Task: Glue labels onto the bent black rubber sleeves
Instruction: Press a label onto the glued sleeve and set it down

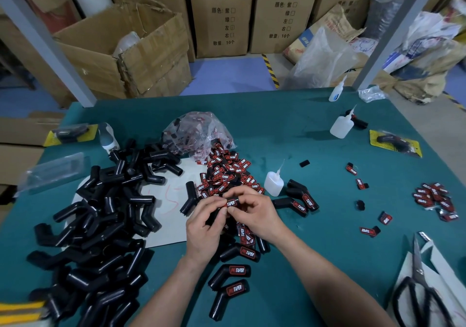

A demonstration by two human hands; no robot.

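Observation:
A bent black rubber sleeve (219, 214) sits between both hands above the green table (315, 246). My left hand (205, 228) grips its lower leg. My right hand (254, 212) pinches its upper end, where a red and black label (231, 203) lies on the sleeve. A big heap of unlabelled sleeves (100, 215) lies to the left. Labelled sleeves (233, 276) lie just below my hands, with more labelled sleeves (300, 202) on the right. A pile of loose labels (227, 173) spills from a plastic bag (199, 132). A small glue bottle (274, 182) stands right of the pile.
Scissors (417, 286) lie at the lower right on white paper. Two other glue bottles (341, 125) stand at the far right of the table. Scattered labels (433, 197) lie at the right. Cardboard boxes (222, 16) are stacked beyond the table.

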